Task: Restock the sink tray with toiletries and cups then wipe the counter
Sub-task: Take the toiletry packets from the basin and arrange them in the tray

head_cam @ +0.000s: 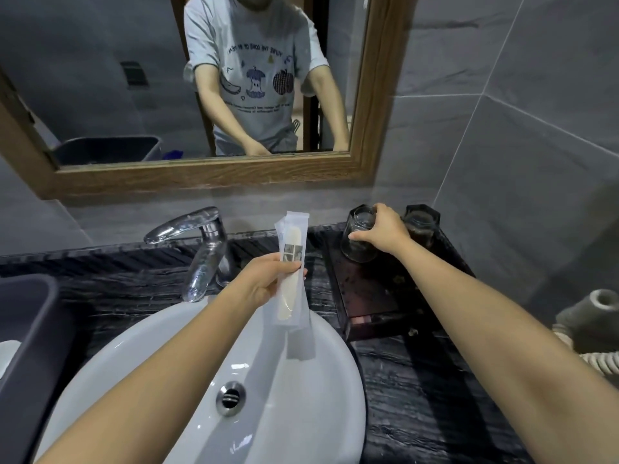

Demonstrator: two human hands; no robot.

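A dark rectangular tray [371,296] lies on the black counter to the right of the basin. At its far left corner stands a clear glass cup [358,242], and my right hand [385,232] grips it from above and the side. A second glass cup [420,224] stands at the tray's far right corner. My left hand [264,283] holds a white wrapped toiletry packet [291,269] upright over the basin's far edge, left of the tray.
A white basin [284,380] with a chrome tap [201,249] fills the middle. A dark grey bin [23,329] sits at the left edge. A grey roll [589,316] lies at the right. A wood-framed mirror [371,95] hangs above the black counter [435,413].
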